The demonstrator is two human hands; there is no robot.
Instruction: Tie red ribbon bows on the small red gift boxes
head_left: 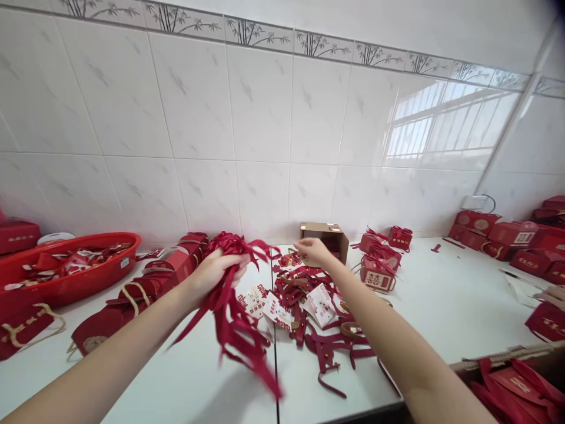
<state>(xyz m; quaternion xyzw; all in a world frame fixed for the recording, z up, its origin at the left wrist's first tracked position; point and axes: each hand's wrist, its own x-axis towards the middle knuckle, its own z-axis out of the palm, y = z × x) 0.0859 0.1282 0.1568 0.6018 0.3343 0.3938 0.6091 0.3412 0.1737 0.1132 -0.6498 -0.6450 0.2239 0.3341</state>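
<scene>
My left hand (219, 272) is closed around a thick bunch of dark red ribbons (232, 318), held above the table. The loose ends hang down, blurred by motion, and several strands stick out to the right. My right hand (314, 252) hovers over the far side of a pile, its fingers drawn together; whether anything is between them I cannot make out. Below it lie dark red straps (326, 347) with metal studs, mixed with printed white cards (320, 305). A small open cardboard box (322, 227) stands just behind my right hand.
A red plastic basin (128, 259) of wrapped sweets stands at left. Red gift boxes (176, 265) with rope handles line up beside it. More ribboned boxes (378, 272) and a stack (512, 235) are right. An open carton (507, 383) and another person's hand (554, 295) are at the right edge.
</scene>
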